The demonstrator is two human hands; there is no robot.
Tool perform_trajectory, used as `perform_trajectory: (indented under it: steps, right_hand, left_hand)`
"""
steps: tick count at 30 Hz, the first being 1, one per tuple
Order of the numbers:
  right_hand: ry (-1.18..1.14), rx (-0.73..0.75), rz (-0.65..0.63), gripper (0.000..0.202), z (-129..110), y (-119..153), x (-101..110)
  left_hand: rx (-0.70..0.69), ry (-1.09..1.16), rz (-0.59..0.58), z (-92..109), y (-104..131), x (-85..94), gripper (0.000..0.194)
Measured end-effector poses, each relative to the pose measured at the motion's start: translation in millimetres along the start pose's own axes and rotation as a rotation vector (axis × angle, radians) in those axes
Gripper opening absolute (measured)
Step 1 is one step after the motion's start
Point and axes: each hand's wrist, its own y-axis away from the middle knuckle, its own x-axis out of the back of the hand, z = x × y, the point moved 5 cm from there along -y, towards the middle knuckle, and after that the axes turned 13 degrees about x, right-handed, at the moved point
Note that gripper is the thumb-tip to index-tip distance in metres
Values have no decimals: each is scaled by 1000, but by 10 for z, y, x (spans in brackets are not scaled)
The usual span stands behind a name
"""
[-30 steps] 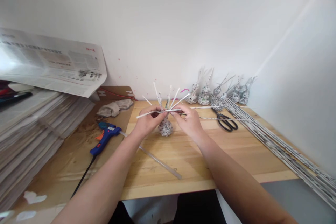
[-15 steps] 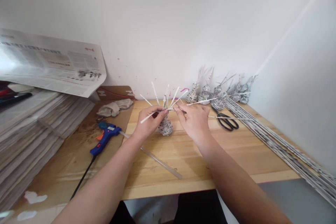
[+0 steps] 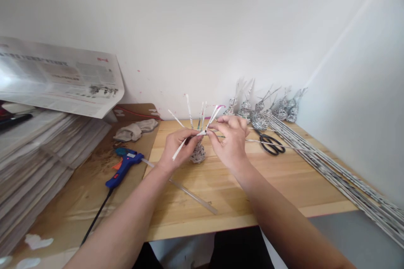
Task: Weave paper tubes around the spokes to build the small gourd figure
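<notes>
A small woven newspaper piece (image 3: 198,153) has a rounded base, and several paper sticks (image 3: 190,111) fan upward from its top. My left hand (image 3: 181,145) is closed around the neck of the piece, with one white stick end jutting out toward the lower left. Close beside it, my right hand (image 3: 229,136) pinches a thin paper strip at the base of the upright sticks. A long thin paper strip (image 3: 284,145) runs from my right hand toward the right. My fingers partly hide the top of the weave.
A blue glue gun (image 3: 124,168) lies on cardboard at left, its clear stick pointing right. Stacked newspapers (image 3: 47,172) stand far left. Black-handled scissors (image 3: 271,145), several finished-looking woven pieces (image 3: 244,111) and long paper sticks (image 3: 331,168) lie at right.
My right hand has shifted slightly left and turned, its fingers now more raised and curled. The white stick that pointed right across the back no longer shows there. The view has shifted slightly.
</notes>
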Motion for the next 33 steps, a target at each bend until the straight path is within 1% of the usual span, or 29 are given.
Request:
perform_trajectory:
  steps: [5, 8, 12, 15, 18, 22, 26, 29, 31, 33]
  right_hand:
    - [-70, -9, -62, 3, -47, 2, -55]
    - [-109, -12, -57, 3, -69, 14, -69]
    - [-138, -2, -34, 4, -93, 40, -86]
    - [-153, 13, -53, 4, -96, 46, -91]
    - [-157, 59, -106, 8, -87, 23, -76]
    - [-133, 68, -160, 14, -31, -7, -66]
    - [-185, 23, -208, 14, 19, -1, -135]
    - [-198, -6, -198, 12, 41, 8, -163]
    - [-201, -9, -188, 11, 44, 9, -167]
    - [-206, -6, -183, 10, 42, 10, -168]
  left_hand:
    - [-17, -25, -2, 41, 14, 0, 19]
    - [-29, -38, -10, 52, 10, -4, 18]
    - [-70, -73, -49, 94, 17, -25, 16]
    - [-50, -76, -61, 102, 16, -24, 16]
    - [-19, -37, -59, 92, 2, -2, 15]
    - [65, -3, -81, 35, -36, 32, 20]
    - [118, 84, -136, -39, -69, 65, 23]
    - [154, 207, -229, -83, -87, 83, 27]
    - [197, 333, -289, -104, -102, 100, 37]
    - [247, 438, -318, -126, -124, 118, 48]
